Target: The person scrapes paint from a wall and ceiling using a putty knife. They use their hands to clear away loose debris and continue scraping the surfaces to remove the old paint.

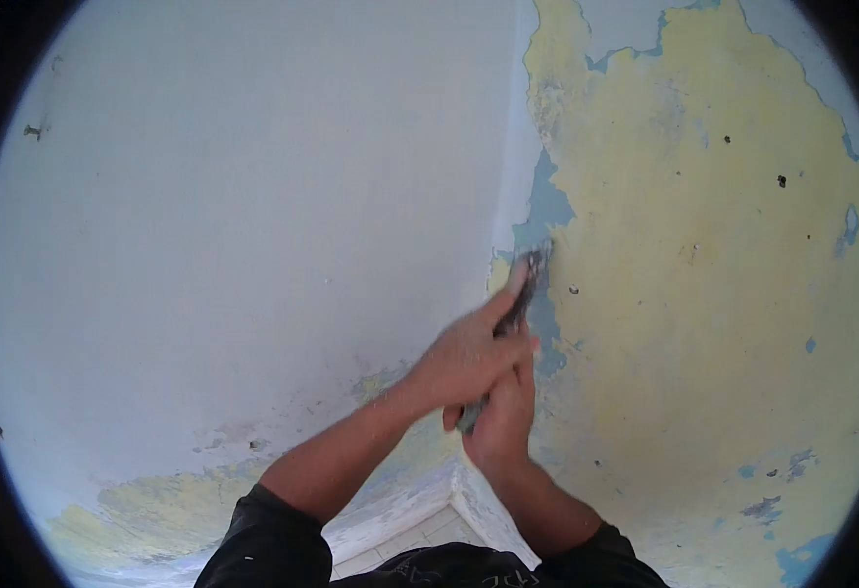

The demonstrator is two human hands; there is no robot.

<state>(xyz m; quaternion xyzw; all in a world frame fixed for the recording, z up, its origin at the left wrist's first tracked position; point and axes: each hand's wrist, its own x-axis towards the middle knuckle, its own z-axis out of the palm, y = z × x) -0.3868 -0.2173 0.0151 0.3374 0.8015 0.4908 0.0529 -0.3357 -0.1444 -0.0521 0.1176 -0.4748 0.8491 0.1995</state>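
Note:
Both of my hands are on one scraper, whose dark, blurred blade end touches the wall near the corner. My left hand wraps round its upper part, with a finger stretched along the blade. Lower down, my right hand grips the handle, and a greenish bit of the handle shows below the fingers. Around the blade lies a strip of blue paint between the white wall on the left and the yellow surface on the right.
White paint with a ragged edge remains at the top right. Small holes dot the yellow wall. Low on the left wall is a patchy yellow band. Below my hands, a white ledge meets at the corner above tiles.

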